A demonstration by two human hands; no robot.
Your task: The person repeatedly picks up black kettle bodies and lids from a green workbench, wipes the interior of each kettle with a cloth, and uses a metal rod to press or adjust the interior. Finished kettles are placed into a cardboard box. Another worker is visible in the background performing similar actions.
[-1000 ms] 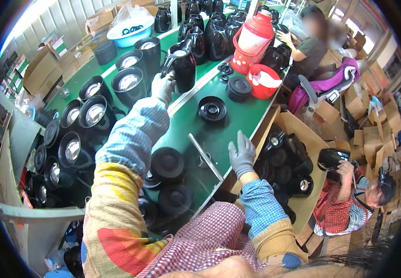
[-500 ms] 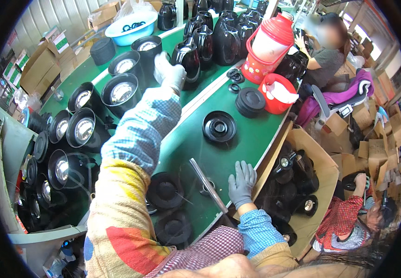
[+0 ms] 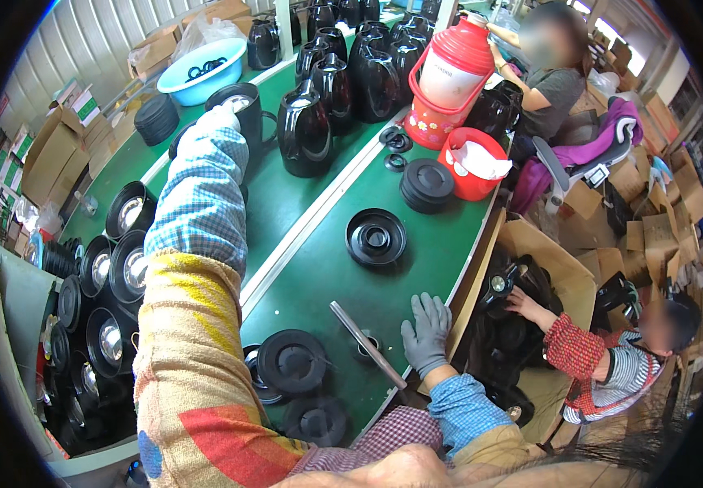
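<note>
My left arm reaches far across the green table (image 3: pixel 311 281). My left hand (image 3: pixel 219 120), in a pale glove, is at a black handled jug body (image 3: pixel 247 122) with a silvery inside. My sleeve and the glare hide its fingers, so the grip cannot be made out. At the table's near right edge lies my right hand (image 3: pixel 426 335), grey-gloved, fingers spread and palm down, holding nothing. Beside it a metal tube (image 3: pixel 367 346) slants over a small ring. Farther off sits a round black part (image 3: pixel 376 237) with a raised centre; black discs (image 3: pixel 293 362) lie nearer me.
Several black jug bodies (image 3: pixel 128 264) crowd the left. Glossy black jugs (image 3: pixel 305 134) stand at the back, by a red and white vacuum flask (image 3: pixel 453 73) and red tub (image 3: pixel 473 167). On the right, a person's hand (image 3: pixel 530 309) reaches into a carton (image 3: pixel 567 268) of black parts.
My left hand has moved left, from beside the glossy jugs to a handled jug body. My right hand stays spread on the table. The person at right has reached into the carton.
</note>
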